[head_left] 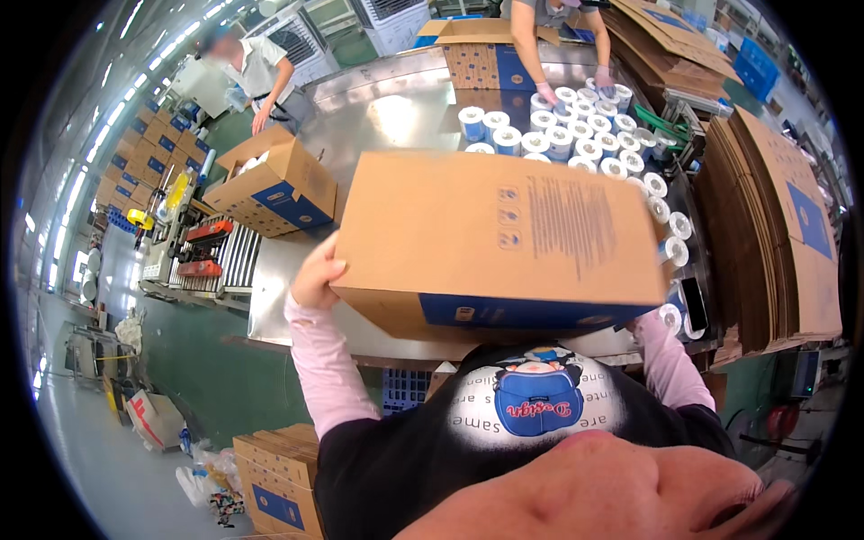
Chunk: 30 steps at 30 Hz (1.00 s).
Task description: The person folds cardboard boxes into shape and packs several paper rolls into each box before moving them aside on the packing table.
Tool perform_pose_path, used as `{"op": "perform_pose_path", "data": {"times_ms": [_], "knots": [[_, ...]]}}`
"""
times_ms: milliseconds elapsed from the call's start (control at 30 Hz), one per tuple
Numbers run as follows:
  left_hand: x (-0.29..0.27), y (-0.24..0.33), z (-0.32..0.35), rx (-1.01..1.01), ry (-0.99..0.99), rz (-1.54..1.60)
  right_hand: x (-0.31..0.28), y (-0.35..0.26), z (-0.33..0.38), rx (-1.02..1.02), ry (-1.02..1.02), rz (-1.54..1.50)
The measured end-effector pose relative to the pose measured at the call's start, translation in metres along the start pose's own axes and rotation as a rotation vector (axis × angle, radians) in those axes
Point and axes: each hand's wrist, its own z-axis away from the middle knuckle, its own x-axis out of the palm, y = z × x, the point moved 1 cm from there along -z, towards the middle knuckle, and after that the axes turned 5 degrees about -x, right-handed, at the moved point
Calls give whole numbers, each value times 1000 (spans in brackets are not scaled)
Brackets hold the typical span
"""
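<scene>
A large brown cardboard box (432, 225) with a blue printed band is held tilted in front of my chest, over the metal table. My left hand (317, 273) grips its left end, the thumb on the upper face and the other fingers mostly out of sight. At the lower right corner of the box is my right hand (644, 324), largely covered by it, so its fingers barely show. Beyond the box stand many white rolls with blue wrapping (558, 139), running down along the right side of the table.
An open carton (281, 184) stands at the left beside a roller conveyor (236, 256). One co-worker (256, 76) is near it; another's gloved hands (605, 81) touch rolls beside a far carton (486, 63). Flattened cardboard (765, 225) leans at the right, near a black phone-like object (693, 304).
</scene>
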Motion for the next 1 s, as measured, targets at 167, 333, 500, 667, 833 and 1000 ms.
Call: {"op": "perform_pose_path", "data": {"times_ms": [167,333,500,667,833,1000], "knots": [[103,12,-76,-422,-139,-765,93,3,-24,13,38,755],[170,-155,-140,-250,-250,-1193,242,14,-44,-208,-91,976],[186,-93,-145,-51,-348,-1255,259,17,-68,-441,42,2053],[24,-46,-128,212,703,-1549,228,-7,-74,-339,201,2171],[-160,-62,-79,-400,1037,-1596,164,-4,-101,-599,-118,1616],[-229,-85,-84,-486,872,-1336,53,28,-117,-304,-89,780]]}}
